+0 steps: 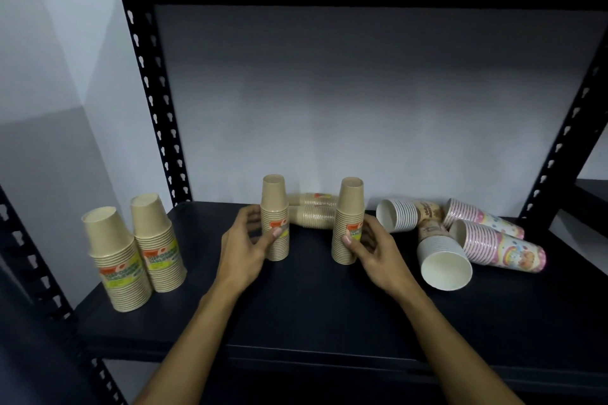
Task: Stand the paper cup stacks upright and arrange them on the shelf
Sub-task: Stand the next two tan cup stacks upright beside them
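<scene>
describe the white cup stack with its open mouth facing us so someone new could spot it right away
Start at the black shelf and go to the heap of toppled stacks on its right. The white cup stack lies at the front of that heap, nearest the shelf's front edge. Unlike the pink patterned stacks beside it, it is plain white, and its wide open mouth points toward the camera.

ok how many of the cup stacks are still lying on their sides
6, maybe more hidden. Two brown stacks lie behind the upright pair in the hands. On the right lie two white stacks and two pink patterned stacks.
</scene>
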Demonstrator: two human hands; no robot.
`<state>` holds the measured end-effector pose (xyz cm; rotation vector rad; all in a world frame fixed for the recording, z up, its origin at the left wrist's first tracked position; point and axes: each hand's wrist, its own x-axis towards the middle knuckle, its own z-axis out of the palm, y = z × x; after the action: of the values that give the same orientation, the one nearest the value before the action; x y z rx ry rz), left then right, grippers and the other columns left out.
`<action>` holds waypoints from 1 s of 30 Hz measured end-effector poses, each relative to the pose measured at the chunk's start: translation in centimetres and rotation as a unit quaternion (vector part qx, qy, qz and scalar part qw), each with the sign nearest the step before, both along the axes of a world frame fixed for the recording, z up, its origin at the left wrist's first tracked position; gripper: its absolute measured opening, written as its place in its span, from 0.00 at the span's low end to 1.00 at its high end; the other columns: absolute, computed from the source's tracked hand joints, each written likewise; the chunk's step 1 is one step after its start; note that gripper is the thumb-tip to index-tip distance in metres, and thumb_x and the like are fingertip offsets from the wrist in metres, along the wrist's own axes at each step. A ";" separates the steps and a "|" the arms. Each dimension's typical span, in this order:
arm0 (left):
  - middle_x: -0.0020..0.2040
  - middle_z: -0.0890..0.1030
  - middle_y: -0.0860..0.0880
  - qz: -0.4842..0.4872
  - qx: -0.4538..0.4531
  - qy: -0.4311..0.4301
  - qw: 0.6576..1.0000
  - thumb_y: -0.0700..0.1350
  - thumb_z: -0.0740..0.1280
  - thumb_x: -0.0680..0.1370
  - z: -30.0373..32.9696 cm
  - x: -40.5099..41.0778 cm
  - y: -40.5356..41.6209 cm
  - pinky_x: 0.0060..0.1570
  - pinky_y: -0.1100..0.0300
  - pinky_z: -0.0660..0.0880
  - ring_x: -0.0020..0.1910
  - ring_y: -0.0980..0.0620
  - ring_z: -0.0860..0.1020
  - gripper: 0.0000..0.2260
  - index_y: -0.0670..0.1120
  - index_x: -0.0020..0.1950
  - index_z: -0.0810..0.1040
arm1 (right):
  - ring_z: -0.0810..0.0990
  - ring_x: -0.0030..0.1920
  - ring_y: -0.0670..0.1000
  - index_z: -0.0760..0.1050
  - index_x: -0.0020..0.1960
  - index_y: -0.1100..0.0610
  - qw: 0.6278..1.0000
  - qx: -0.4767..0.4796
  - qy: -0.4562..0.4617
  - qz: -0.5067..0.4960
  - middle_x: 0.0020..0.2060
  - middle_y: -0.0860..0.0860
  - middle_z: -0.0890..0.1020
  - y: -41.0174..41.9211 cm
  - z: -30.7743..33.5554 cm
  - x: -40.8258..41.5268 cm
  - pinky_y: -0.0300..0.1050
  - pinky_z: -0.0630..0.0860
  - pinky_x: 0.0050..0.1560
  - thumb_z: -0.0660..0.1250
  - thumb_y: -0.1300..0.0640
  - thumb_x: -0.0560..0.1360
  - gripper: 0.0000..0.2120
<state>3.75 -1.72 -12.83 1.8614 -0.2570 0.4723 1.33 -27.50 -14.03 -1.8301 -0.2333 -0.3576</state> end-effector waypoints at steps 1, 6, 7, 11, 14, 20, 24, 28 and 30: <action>0.57 0.80 0.56 -0.004 0.000 0.002 1.000 0.45 0.76 0.74 -0.1 0.1 0.1 0.49 0.77 0.73 0.56 0.62 0.79 0.22 0.47 0.65 0.74 | 0.82 0.60 0.47 0.72 0.66 0.50 1.000 -0.004 -0.002 -0.005 0.57 0.46 0.83 0.0 -0.1 0.0 0.53 0.78 0.63 0.72 0.55 0.77 0.20; 0.60 0.82 0.52 -0.024 0.012 0.011 1.000 0.41 0.73 0.76 -0.4 0.5 0.3 0.62 0.59 0.77 0.60 0.56 0.80 0.20 0.45 0.67 0.74 | 0.83 0.53 0.47 0.72 0.59 0.47 1.000 -0.005 -0.009 -0.025 0.52 0.46 0.84 0.1 -0.2 -0.1 0.53 0.81 0.58 0.77 0.50 0.72 0.20; 0.60 0.82 0.52 -0.030 0.012 0.014 0.999 0.40 0.73 0.77 -0.5 0.5 0.3 0.64 0.55 0.76 0.60 0.56 0.80 0.20 0.45 0.68 0.74 | 0.83 0.53 0.47 0.72 0.59 0.47 0.999 -0.004 -0.012 -0.031 0.52 0.47 0.84 0.2 -0.2 -0.1 0.53 0.81 0.57 0.78 0.50 0.71 0.21; 0.64 0.80 0.53 -0.070 0.011 0.031 0.997 0.40 0.70 0.79 -0.5 0.4 0.4 0.69 0.50 0.73 0.65 0.57 0.78 0.21 0.48 0.72 0.71 | 0.82 0.53 0.46 0.72 0.59 0.48 0.999 0.002 -0.006 -0.040 0.52 0.46 0.83 0.1 -0.2 0.0 0.48 0.80 0.57 0.80 0.48 0.68 0.25; 0.67 0.78 0.56 -0.082 0.006 0.036 0.996 0.48 0.70 0.79 -0.1 -0.1 0.2 0.69 0.55 0.72 0.66 0.61 0.75 0.24 0.51 0.74 0.69 | 0.81 0.57 0.44 0.71 0.65 0.49 1.000 0.021 0.010 -0.013 0.57 0.46 0.82 0.0 0.1 -0.2 0.43 0.78 0.59 0.80 0.47 0.67 0.31; 0.63 0.78 0.57 -0.038 0.029 0.031 0.998 0.55 0.78 0.70 -0.1 -0.5 -0.2 0.58 0.67 0.74 0.62 0.62 0.77 0.35 0.50 0.73 0.67 | 0.79 0.64 0.45 0.72 0.68 0.50 0.995 0.071 0.048 0.052 0.61 0.46 0.82 -0.3 0.1 -0.1 0.43 0.74 0.65 0.74 0.59 0.75 0.23; 0.62 0.80 0.53 -0.032 0.038 0.032 0.998 0.50 0.77 0.72 -0.4 -0.2 -0.4 0.57 0.67 0.76 0.59 0.61 0.79 0.30 0.47 0.70 0.70 | 0.81 0.62 0.47 0.74 0.64 0.50 0.996 0.046 0.042 0.055 0.59 0.48 0.84 -0.4 0.0 0.1 0.46 0.75 0.65 0.74 0.60 0.75 0.20; 0.63 0.80 0.52 -0.049 0.042 0.040 0.997 0.47 0.76 0.74 -0.6 0.2 -0.2 0.64 0.60 0.75 0.62 0.57 0.78 0.27 0.46 0.71 0.71 | 0.83 0.58 0.48 0.74 0.61 0.54 0.999 0.023 0.022 0.031 0.55 0.50 0.84 -0.4 -0.4 0.3 0.48 0.78 0.61 0.77 0.57 0.72 0.21; 0.63 0.81 0.53 -0.054 0.048 0.039 0.997 0.46 0.75 0.75 -0.8 0.5 -0.1 0.63 0.62 0.74 0.62 0.57 0.79 0.26 0.48 0.70 0.71 | 0.83 0.56 0.48 0.73 0.60 0.55 1.000 0.013 0.013 0.022 0.53 0.50 0.84 -0.3 -0.4 0.3 0.47 0.79 0.60 0.78 0.57 0.71 0.21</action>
<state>4.20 -1.78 -13.58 1.9431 -0.3305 0.3169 1.63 -27.77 -14.41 -1.8006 -0.2493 -0.3052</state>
